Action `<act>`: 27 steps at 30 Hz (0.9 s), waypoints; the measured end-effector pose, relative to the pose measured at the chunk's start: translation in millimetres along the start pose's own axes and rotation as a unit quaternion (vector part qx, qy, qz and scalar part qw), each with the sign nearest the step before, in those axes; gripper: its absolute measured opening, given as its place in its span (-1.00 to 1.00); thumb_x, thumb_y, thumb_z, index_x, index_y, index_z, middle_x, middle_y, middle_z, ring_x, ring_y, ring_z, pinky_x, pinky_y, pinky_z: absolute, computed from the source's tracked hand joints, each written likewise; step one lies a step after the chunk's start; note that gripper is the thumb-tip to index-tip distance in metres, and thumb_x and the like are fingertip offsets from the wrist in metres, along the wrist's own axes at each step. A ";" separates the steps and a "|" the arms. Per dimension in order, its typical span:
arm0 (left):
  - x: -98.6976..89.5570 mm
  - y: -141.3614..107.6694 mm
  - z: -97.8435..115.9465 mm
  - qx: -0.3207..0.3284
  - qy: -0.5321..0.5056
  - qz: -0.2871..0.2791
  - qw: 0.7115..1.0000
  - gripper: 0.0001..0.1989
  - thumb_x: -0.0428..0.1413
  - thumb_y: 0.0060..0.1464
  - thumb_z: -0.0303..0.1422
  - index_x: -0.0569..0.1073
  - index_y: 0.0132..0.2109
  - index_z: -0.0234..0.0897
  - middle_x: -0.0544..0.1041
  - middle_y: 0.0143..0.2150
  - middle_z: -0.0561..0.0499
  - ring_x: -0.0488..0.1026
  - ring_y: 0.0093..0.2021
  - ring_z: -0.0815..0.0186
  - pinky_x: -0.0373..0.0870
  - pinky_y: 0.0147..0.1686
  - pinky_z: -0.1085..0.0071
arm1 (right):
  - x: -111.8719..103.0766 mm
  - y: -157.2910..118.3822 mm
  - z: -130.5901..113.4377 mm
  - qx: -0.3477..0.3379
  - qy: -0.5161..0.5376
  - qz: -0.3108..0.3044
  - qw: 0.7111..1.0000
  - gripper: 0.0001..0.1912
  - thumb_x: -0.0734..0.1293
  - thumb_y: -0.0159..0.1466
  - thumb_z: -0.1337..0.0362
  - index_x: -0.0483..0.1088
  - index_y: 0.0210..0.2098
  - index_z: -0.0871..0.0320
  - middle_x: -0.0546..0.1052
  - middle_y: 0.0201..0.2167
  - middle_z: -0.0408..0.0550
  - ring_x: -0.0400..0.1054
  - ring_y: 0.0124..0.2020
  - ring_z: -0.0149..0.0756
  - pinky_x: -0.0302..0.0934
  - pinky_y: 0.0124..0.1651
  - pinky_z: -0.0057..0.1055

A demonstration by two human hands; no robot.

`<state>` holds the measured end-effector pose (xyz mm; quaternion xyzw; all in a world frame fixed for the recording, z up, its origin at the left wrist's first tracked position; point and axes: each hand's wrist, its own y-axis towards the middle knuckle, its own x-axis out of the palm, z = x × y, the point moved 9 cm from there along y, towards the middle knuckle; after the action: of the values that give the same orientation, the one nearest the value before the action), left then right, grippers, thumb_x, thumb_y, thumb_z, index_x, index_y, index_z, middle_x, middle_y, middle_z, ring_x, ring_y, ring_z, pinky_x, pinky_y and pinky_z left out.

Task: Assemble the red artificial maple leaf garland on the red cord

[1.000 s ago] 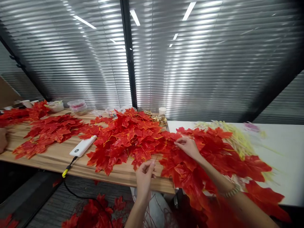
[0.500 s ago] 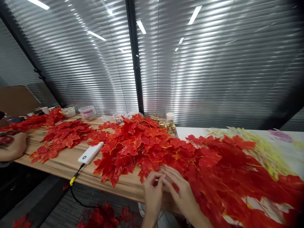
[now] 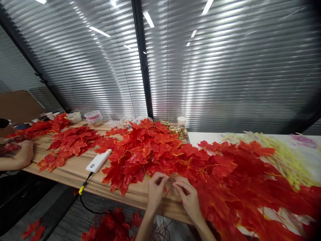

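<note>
My left hand (image 3: 155, 190) and my right hand (image 3: 187, 193) meet above the table's front edge, fingertips a small gap apart. Each pinches a thin dark reddish string (image 3: 164, 202), which bridges the gap and hangs down towards a loose tangle (image 3: 163, 231) of similar string below. Whatever sits right at the fingertips is too small to make out. Just beyond my hands spreads a large heap of red artificial maple leaves (image 3: 150, 147) with yellow-orange edges. More red leaves (image 3: 220, 190) lie close by my right hand.
A white power bank (image 3: 99, 161) with a black cable (image 3: 86, 180) lies on the wooden table (image 3: 75, 167). Plastic tubs (image 3: 93, 117) and a paper cup (image 3: 181, 121) stand behind. Yellow strands (image 3: 283, 160) are at right. A co-worker's hand (image 3: 25, 154) is at far left.
My hands have moved slightly apart, from fingertips touching to a small gap. The string between and below them now shows. The view has shifted slightly.
</note>
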<state>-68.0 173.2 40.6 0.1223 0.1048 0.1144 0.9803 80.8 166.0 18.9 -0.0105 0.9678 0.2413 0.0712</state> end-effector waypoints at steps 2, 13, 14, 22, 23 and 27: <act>-30.6 9.7 6.9 0.045 0.090 0.069 0.993 -0.85 0.07 0.03 -0.32 0.46 -0.42 -0.27 0.49 -0.43 -0.01 0.41 -0.37 0.28 0.34 -0.34 0.40 | -2.6 -0.4 2.4 0.007 -0.015 0.009 1.000 -0.84 0.24 0.24 0.27 0.44 -0.38 0.18 0.41 -0.34 0.00 0.28 -0.20 -0.26 0.20 -0.11 -0.35; -151.5 90.6 20.5 -0.001 0.611 0.104 0.785 -0.68 -0.01 0.04 -0.37 0.40 -0.06 -0.40 0.48 -0.14 -0.31 0.36 -0.07 -0.03 0.20 -0.13 0.14 | -3.7 0.6 -9.3 -0.011 -0.124 0.037 0.991 -0.79 0.23 0.24 0.23 0.47 -0.35 0.16 0.24 -0.07 0.08 0.18 -0.04 -0.16 0.14 0.02 -0.19; -153.5 97.7 13.1 -0.032 0.617 0.070 0.783 -0.70 0.01 0.01 -0.41 0.41 -0.09 -0.42 0.49 -0.17 -0.33 0.38 -0.10 -0.06 0.20 -0.15 0.14 | -3.5 0.9 -10.9 -0.015 -0.126 0.036 0.991 -0.80 0.23 0.25 0.24 0.46 -0.34 0.16 0.24 -0.05 0.08 0.16 -0.01 -0.15 0.12 0.03 -0.16; -162.7 124.3 -6.9 -0.058 0.527 0.002 0.848 -0.87 0.07 -0.09 -0.35 0.48 -0.47 -0.28 0.55 -0.44 -0.15 0.46 -0.34 0.09 0.22 -0.38 0.34 | -0.1 3.3 -20.9 -0.057 -0.065 0.028 0.996 -0.87 0.20 0.27 0.35 0.37 -0.35 0.20 0.41 -0.29 0.02 0.25 -0.11 -0.24 0.17 -0.03 -0.26; -163.1 124.5 -6.1 -0.054 0.504 -0.005 0.862 -0.86 0.07 -0.10 -0.32 0.47 -0.48 -0.27 0.54 -0.46 -0.12 0.46 -0.37 0.12 0.22 -0.40 0.36 | -0.2 3.3 -20.3 -0.053 -0.062 0.030 0.996 -0.87 0.20 0.27 0.34 0.36 -0.35 0.20 0.41 -0.29 0.02 0.26 -0.13 -0.24 0.18 -0.05 -0.28; -161.9 126.6 1.9 -0.049 0.398 -0.047 0.915 -0.74 0.11 -0.16 -0.16 0.44 -0.56 -0.27 0.48 -0.58 0.00 0.40 -0.51 0.22 0.20 -0.49 0.42 | 1.1 2.6 -16.5 -0.032 -0.062 0.023 0.997 -0.83 0.17 0.29 0.30 0.35 -0.34 0.21 0.41 -0.31 0.02 0.29 -0.20 -0.26 0.21 -0.12 -0.34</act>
<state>-246.9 251.8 104.5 0.0132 0.4866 0.1125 0.8663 77.4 160.5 34.4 0.0245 0.9531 0.2744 0.1251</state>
